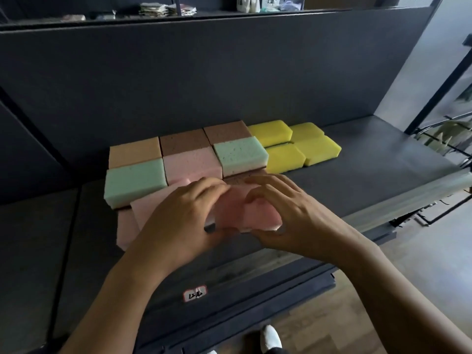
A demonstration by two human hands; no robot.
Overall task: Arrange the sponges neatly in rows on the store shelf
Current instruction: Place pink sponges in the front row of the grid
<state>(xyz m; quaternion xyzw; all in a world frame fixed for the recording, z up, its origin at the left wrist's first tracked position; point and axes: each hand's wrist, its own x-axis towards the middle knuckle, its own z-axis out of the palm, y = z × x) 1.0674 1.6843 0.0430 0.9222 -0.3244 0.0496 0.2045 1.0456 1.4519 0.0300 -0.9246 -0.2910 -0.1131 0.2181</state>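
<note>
forearms (pixel 120 290) enter from the bottom edge. left hand (pixel 178 215) and right hand (pixel 291 208) both grip one pink sponge (pixel 245 213), fingers curled over it, at the shelf (pixel 357 175) front. its long axis runs left-right. the arranged rows (pixel 191 159) lie just beyond. the sponge's underside and the spot beneath it are hidden.

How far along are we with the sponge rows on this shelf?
Done: two tidy rows stand at the back, from the orange sponge across to the four yellow sponges. In hand: the left hand and right hand both grip a pink sponge at the front. Left: a third row; a second pink sponge lies askew beside them.
</note>
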